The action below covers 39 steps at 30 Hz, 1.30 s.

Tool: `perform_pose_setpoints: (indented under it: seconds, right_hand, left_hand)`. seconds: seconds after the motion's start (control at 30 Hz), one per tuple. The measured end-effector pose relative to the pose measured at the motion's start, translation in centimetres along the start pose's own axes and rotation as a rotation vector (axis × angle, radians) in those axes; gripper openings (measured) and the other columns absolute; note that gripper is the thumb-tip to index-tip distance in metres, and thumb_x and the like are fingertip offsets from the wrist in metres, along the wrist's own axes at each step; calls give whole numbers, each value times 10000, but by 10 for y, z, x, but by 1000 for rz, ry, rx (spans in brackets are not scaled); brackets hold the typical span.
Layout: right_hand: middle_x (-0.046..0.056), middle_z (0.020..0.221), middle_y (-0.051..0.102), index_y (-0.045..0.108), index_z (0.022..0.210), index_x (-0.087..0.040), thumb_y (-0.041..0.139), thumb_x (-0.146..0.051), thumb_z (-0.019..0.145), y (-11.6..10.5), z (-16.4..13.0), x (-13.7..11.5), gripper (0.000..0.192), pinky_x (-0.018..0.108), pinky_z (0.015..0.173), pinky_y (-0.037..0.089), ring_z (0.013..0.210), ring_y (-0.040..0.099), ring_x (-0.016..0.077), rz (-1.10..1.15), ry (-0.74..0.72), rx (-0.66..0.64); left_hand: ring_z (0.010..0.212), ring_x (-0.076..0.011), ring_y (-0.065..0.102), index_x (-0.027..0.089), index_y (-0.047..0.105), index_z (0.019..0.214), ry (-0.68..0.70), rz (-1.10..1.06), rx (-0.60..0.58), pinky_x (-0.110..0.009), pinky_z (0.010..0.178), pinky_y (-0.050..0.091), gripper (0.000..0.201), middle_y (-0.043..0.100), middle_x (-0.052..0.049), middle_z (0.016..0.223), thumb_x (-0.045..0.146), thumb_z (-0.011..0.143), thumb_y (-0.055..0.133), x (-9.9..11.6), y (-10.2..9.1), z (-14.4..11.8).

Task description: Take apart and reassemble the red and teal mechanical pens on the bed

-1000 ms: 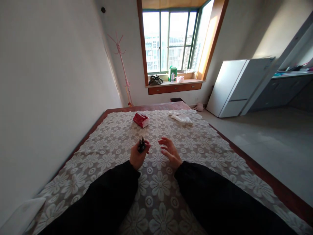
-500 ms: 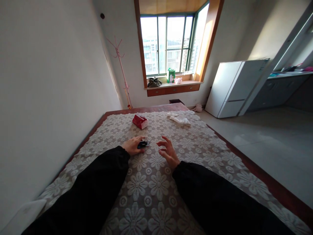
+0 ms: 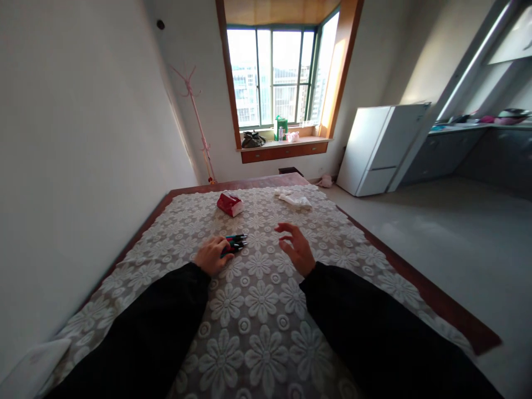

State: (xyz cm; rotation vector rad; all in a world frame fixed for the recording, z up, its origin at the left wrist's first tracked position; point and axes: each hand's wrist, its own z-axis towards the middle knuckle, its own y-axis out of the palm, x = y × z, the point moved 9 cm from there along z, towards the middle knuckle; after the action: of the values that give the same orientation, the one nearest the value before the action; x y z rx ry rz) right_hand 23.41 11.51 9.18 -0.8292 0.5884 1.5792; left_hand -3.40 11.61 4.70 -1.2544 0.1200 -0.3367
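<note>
Several pens (image 3: pixel 236 244) with dark barrels and pale metal tips lie low over the lace tablecloth (image 3: pixel 266 299), their tips pointing right. My left hand (image 3: pixel 212 255) is closed over their rear ends, palm down, so those ends are hidden. Hints of blue, green and red show on the barrels. To the right, apart from the pens, my right hand (image 3: pixel 297 249) hovers with curved, parted fingers and holds nothing.
A red tissue pack (image 3: pixel 229 204) sits beyond my left hand. Further right is a crumpled white plastic bag (image 3: pixel 296 199). A white object (image 3: pixel 35 366) lies at the lower left, beside the wall. A white fridge (image 3: pixel 368 149) stands past the table.
The pens, bunched together before, now fan apart under my left hand. My right hand has shifted right, away from them. The whole view has turned slightly to the right.
</note>
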Motion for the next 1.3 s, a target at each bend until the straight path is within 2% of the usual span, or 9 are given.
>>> perform_pose_setpoints:
  seconds: [0.1,0.2,0.33,0.4,0.5,0.6,0.93,1.13,1.3]
  right_hand:
    - [85,1183,638,639,1154,-239,601,-249,889,-55,-15,-62,268,378,874,527,1114,595,225,-260,-114,42]
    - [61,1016,660,688,1008,-211,622,-262,892,-121,-65,-111,143,335,790,515,958,625,200,-423,-89,334]
    - [-33,664,531,637,874,-192,610,-294,904,-177,-226,-144,110,232,538,408,554,508,110,-483,-44,1008]
    - [-18,646,558,632,823,-195,619,-346,889,-171,-304,-128,166,241,485,405,514,509,127,-623,198,978]
    - [23,656,647,672,810,-222,600,-435,847,-141,-397,-64,228,335,518,507,576,630,226,-751,678,504]
    - [30,586,628,699,957,-272,583,-435,805,-135,-460,-29,251,417,478,487,511,642,308,-939,865,336]
    - [78,610,646,708,1020,-242,550,-221,817,-132,-439,-7,257,424,530,502,581,709,354,-1296,929,-116]
    - [74,662,677,690,997,-282,527,-262,843,-127,-440,-7,225,441,569,535,656,729,371,-1261,987,-139]
    - [21,586,682,721,955,-293,565,-383,905,-125,-410,-30,187,349,444,528,484,672,262,-1072,620,-146]
  left_hand:
    - [1092,-295,596,223,701,950,-70,23,89,-417,961,481,172,654,-87,1163,360,861,647,-8,-1,-6]
    - [1033,-294,608,226,712,987,-53,41,80,-408,898,486,228,666,-83,1146,385,904,571,-12,8,-9]
    - [1013,-297,596,226,726,958,-46,58,95,-388,832,459,292,674,-84,1123,414,952,502,-19,13,-12]
    - [1006,-294,591,221,732,949,-46,69,123,-377,821,445,307,676,-82,1128,419,960,498,-21,11,-13]
    - [991,-270,582,217,736,964,-31,73,131,-347,815,435,293,679,-64,1125,416,956,521,-19,10,-13]
    - [991,-241,566,212,736,973,-13,64,127,-318,840,432,276,671,-42,1128,422,939,560,-16,9,-12]
    - [1032,-262,560,201,754,1002,-12,55,140,-351,916,445,293,671,-63,1158,419,907,582,-15,7,-14]
    - [1091,-279,539,214,769,1002,-9,45,170,-378,971,439,322,681,-76,1155,449,924,564,-17,6,-15]
    - [1077,-245,551,232,740,931,6,0,205,-379,986,449,231,708,-17,1108,417,911,603,-19,6,-15]
